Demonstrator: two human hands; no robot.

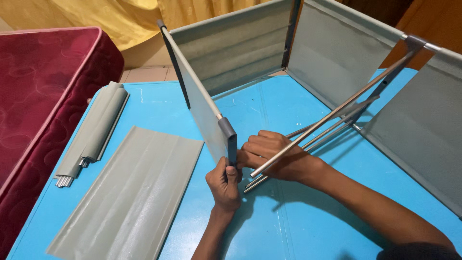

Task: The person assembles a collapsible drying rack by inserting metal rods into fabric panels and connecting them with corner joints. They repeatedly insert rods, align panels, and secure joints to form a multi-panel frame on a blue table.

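left hand [224, 182]: closed around the lower end of a grey plastic corner connector [229, 139], thumb up along its side.
right hand [269, 155]: fingers curled against the same connector from the other side, a grip on it; whether it also clasps a rod, i cannot tell.
fabric panel [199, 98]: grey, standing upright on edge on the tabletop, its near corner capped by the connector between both hands.
metal rods [332, 118]: thin silver tubes slanting over the right hand, up to a connector [414, 43] at upper right.
other panels [337, 53]: grey, upright, forming a partial box behind.
tabletop [298, 221]: bright blue.
flat panel [132, 192]: lying left of the hands.
rolled panel with rods [94, 135]: near the left edge.
mattress [43, 86]: dark red, far left.
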